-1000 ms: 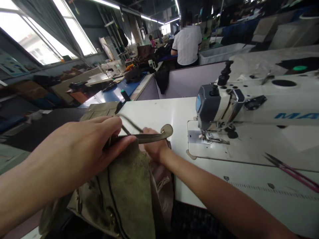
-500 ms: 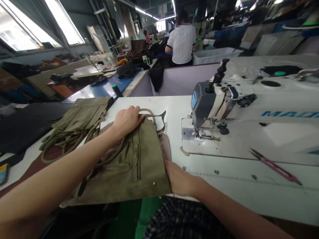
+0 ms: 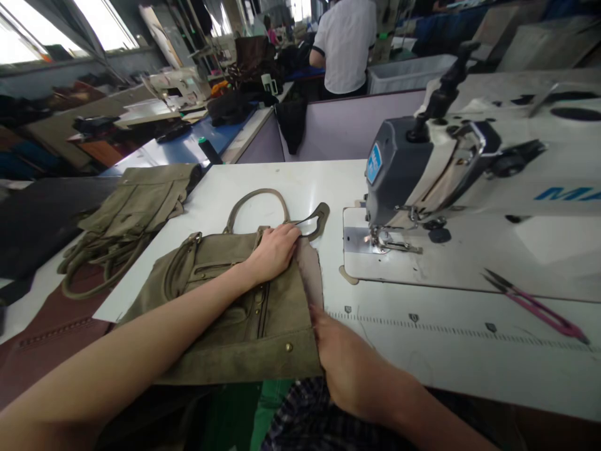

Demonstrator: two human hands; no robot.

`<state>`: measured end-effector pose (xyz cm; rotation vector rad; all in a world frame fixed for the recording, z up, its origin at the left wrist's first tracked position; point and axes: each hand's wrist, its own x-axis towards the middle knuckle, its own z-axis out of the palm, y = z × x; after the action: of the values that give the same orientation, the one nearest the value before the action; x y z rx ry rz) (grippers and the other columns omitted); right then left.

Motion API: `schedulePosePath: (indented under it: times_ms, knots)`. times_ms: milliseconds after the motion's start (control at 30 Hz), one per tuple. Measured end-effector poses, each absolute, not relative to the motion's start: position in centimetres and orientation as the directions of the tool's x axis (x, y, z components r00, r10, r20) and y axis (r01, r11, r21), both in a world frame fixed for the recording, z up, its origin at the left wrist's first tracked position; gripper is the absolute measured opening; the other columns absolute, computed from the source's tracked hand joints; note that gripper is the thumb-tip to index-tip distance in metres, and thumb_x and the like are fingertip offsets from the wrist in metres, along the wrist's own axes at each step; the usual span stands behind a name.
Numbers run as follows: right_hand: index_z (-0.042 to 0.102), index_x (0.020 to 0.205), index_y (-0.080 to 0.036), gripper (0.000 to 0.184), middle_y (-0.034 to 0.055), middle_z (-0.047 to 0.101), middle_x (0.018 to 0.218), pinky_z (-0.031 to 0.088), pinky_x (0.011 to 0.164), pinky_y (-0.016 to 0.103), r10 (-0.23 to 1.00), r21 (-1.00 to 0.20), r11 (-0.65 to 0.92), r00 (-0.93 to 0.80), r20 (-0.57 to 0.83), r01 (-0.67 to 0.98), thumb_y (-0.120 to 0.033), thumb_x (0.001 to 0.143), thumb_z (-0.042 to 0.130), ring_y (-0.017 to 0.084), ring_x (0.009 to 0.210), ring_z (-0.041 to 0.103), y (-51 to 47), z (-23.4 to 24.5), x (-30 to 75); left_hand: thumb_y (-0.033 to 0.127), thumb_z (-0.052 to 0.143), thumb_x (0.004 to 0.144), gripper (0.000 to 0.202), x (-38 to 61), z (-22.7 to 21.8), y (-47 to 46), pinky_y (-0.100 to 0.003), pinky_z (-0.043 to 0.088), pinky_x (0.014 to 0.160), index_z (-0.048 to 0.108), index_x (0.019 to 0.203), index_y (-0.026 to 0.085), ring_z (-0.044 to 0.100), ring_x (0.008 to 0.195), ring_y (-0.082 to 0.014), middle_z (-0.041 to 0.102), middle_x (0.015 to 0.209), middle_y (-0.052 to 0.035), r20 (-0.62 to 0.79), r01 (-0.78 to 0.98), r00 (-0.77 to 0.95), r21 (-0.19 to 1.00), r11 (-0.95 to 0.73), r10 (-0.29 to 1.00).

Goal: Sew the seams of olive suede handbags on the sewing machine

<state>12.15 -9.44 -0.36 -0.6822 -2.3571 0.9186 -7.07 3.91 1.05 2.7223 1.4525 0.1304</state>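
Note:
An olive-green handbag (image 3: pixel 287 316) lies on the white sewing table, its front pocket, zip and brass studs showing. One rounded handle (image 3: pixel 257 193) stretches out flat beyond its top edge. My left hand (image 3: pixel 276 252) lies across the bag at its upper right corner, fingers closed over the edge beside a loose olive strap piece (image 3: pixel 321 220). At the lower right side my right hand (image 3: pixel 345 354) grips the bag's open side edge, with its fingertips partly hidden. A pale lining (image 3: pixel 310 266) shows along that edge between the hands.
To the right stands a sewing machine (image 3: pixel 399 169), with pink-handled thread snips (image 3: pixel 539 307) on its bed. Another olive bag (image 3: pixel 141 194) and brown material (image 3: pixel 56 326) lie left. A person in a white shirt (image 3: pixel 346 47) stands beyond the lilac partition (image 3: pixel 338 134).
My left hand has moved right along the bag's top to its upper right corner. The handle now lies extended past the top edge. My right hand stays at the side edge; the view has shifted.

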Motion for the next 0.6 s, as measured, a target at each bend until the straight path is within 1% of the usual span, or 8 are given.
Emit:
schedulePosePath:
  times_ms: [67,167,233,333,400,467,500,600]
  knots:
    - [0.058,0.126,-0.009,0.053,0.0148,0.053,0.134,0.023,0.119,0.04,0.611,-0.744,0.617,-0.752,0.248,0.256,-0.006,0.074,0.05,0.026,0.132,0.04,-10.6,-0.3,12.9,0.013,0.037,0.095,0.02,-7.0,0.6,4.7,-0.04,0.042,0.081,0.056,0.102,0.017,0.054,0.102,-0.0272,0.06,0.103,-0.0093,0.045,0.818,0.563,0.111,-0.564,0.825]
    - [0.054,0.131,-0.007,0.048,0.0162,0.051,0.136,0.02,0.12,0.041,0.62,-0.729,0.623,-0.747,0.241,0.282,-0.009,0.083,0.05,0.026,0.135,0.036,-11.6,-0.8,13.3,0.026,0.047,0.097,0.014,-6.7,0.1,5.9,-0.039,0.041,0.08,0.059,0.096,0.02,0.055,0.099,-0.0265,0.062,0.098,-0.0057,0.042,0.795,0.59,0.143,-0.589,0.807]
    - [0.054,0.131,-0.01,0.043,0.015,0.052,0.136,0.021,0.12,0.042,0.623,-0.681,0.663,-0.733,0.271,0.312,-0.009,0.088,0.048,0.025,0.134,0.037,-11.7,-1.4,13.2,0.032,0.054,0.095,0.014,-6.5,-0.1,6.2,-0.041,0.04,0.083,0.06,0.096,0.02,0.054,0.103,-0.0276,0.061,0.111,-0.0069,0.073,0.798,0.58,0.153,-0.583,0.812]
    - [0.055,0.13,-0.01,0.043,0.0157,0.054,0.133,0.025,0.118,0.045,0.608,-0.583,0.736,-0.714,0.347,0.344,-0.006,0.088,0.048,0.027,0.133,0.039,-11.5,-2.3,12.9,0.034,0.058,0.092,0.018,-6.4,-0.5,5.8,-0.045,0.038,0.088,0.059,0.097,0.017,0.049,0.112,-0.0306,0.05,0.134,-0.0104,0.141,0.816,0.54,0.156,-0.557,0.83]
    - [0.056,0.129,-0.008,0.043,0.0163,0.057,0.129,0.029,0.117,0.044,0.595,-0.552,0.764,-0.696,0.402,0.334,-0.004,0.087,0.045,0.027,0.131,0.042,-11.3,-2.9,12.7,0.034,0.057,0.092,0.018,-6.3,-0.6,5.5,-0.045,0.037,0.089,0.059,0.095,0.016,0.046,0.115,-0.0311,0.046,0.139,-0.0108,0.163,0.819,0.529,0.161,-0.551,0.833]
    - [0.057,0.127,-0.007,0.043,0.0164,0.06,0.125,0.031,0.116,0.042,0.567,-0.547,0.784,-0.694,0.443,0.292,-0.002,0.087,0.041,0.025,0.125,0.048,-11.2,-3.2,12.6,0.032,0.055,0.093,0.016,-6.4,-0.5,5.3,-0.044,0.036,0.089,0.06,0.096,0.017,0.047,0.114,-0.0302,0.05,0.134,-0.0094,0.162,0.811,0.536,0.17,-0.559,0.828]
    - [0.058,0.125,-0.007,0.043,0.0168,0.061,0.123,0.032,0.116,0.042,0.549,-0.544,0.795,-0.699,0.458,0.268,-0.001,0.087,0.039,0.025,0.123,0.051,-11.2,-3.2,12.6,0.032,0.054,0.094,0.016,-6.4,-0.5,5.2,-0.044,0.036,0.088,0.06,0.096,0.018,0.049,0.112,-0.0291,0.054,0.129,-0.0085,0.155,0.805,0.546,0.175,-0.567,0.824]
    - [0.062,0.116,-0.003,0.038,0.0195,0.064,0.115,0.034,0.115,0.042,0.475,-0.503,0.836,-0.747,0.465,0.219,-0.001,0.087,0.038,0.026,0.115,0.057,-11.2,-3.1,13.0,0.033,0.052,0.095,0.017,-6.3,-0.4,5.0,-0.042,0.034,0.087,0.06,0.091,0.019,0.055,0.099,-0.0253,0.064,0.101,-0.0052,0.134,0.789,0.569,0.19,-0.585,0.811]
